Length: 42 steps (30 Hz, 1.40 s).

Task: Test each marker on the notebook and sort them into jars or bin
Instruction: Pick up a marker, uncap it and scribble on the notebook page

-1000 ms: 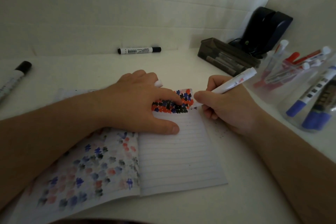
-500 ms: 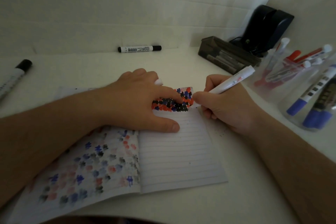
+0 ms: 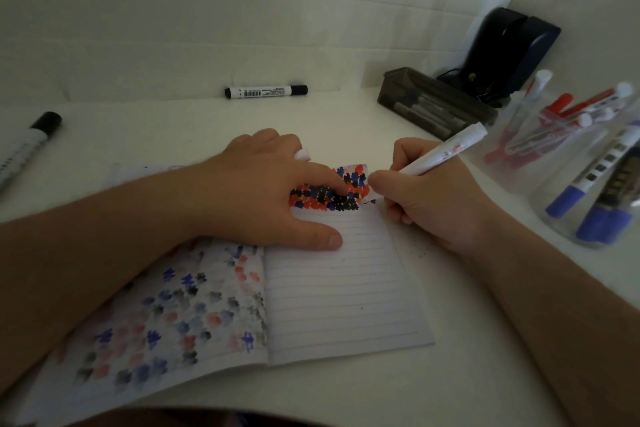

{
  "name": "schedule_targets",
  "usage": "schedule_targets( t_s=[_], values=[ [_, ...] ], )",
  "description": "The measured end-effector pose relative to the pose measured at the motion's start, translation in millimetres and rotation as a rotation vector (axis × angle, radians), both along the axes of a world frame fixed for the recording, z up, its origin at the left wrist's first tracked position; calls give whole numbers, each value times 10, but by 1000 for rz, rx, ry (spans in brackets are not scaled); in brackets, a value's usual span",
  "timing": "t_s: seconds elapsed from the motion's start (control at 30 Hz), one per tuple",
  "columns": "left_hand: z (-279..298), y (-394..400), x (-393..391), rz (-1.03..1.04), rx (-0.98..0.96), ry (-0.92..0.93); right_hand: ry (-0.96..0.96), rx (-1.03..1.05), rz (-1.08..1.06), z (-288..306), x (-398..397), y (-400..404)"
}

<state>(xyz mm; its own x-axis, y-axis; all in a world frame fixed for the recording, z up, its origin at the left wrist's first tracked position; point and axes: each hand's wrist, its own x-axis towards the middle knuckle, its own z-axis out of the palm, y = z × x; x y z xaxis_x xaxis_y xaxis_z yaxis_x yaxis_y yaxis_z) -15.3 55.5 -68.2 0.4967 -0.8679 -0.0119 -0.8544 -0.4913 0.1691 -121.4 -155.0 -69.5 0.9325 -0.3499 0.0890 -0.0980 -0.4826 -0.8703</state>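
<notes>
An open lined notebook (image 3: 341, 291) lies on the white table, its right page marked at the top with red, blue and black blots. My left hand (image 3: 273, 194) presses flat on the page and holds a small white cap between its fingers. My right hand (image 3: 426, 194) grips a white marker (image 3: 446, 152) like a pen, tip down at the page's top right corner, where a small dark blue mark shows. A clear jar (image 3: 540, 146) at the right holds red markers. A second clear jar (image 3: 595, 198) nearer me holds blue ones.
A black-capped marker (image 3: 266, 91) lies by the back wall, another black marker (image 3: 26, 146) at the left edge. A dark bin (image 3: 433, 104) with markers sits at the back right, in front of a dark device (image 3: 509, 52). The notebook's left page shows faded blots.
The marker tip has shifted slightly at the page's corner, and a small dark blue mark shows there more clearly. My left hand stays pressed on the notebook.
</notes>
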Motion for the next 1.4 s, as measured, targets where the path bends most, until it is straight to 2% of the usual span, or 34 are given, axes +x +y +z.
schedule_targets(
  t_s=[0.23,0.6,0.67,0.77,0.87,0.93,1.4],
  values=[
    [-3,3,-2,-3,19,-9,-10,98,-8,-4,12,-36],
    [-13,6,-11,3,-27,-15,17,22,23,-2,13,-43],
    [-50,-1,-4,28,-166,100,-17,87,32,0,18,-37],
    [-94,1,43,89,-371,232,-151,405,106,28,23,-55],
    [-80,-2,57,107,-416,247,-200,603,265,69,1,-73],
    [-73,2,61,92,-425,250,-186,610,319,51,9,-58],
    [-45,21,20,51,-460,183,-5,688,348,31,22,-30]
  ],
)
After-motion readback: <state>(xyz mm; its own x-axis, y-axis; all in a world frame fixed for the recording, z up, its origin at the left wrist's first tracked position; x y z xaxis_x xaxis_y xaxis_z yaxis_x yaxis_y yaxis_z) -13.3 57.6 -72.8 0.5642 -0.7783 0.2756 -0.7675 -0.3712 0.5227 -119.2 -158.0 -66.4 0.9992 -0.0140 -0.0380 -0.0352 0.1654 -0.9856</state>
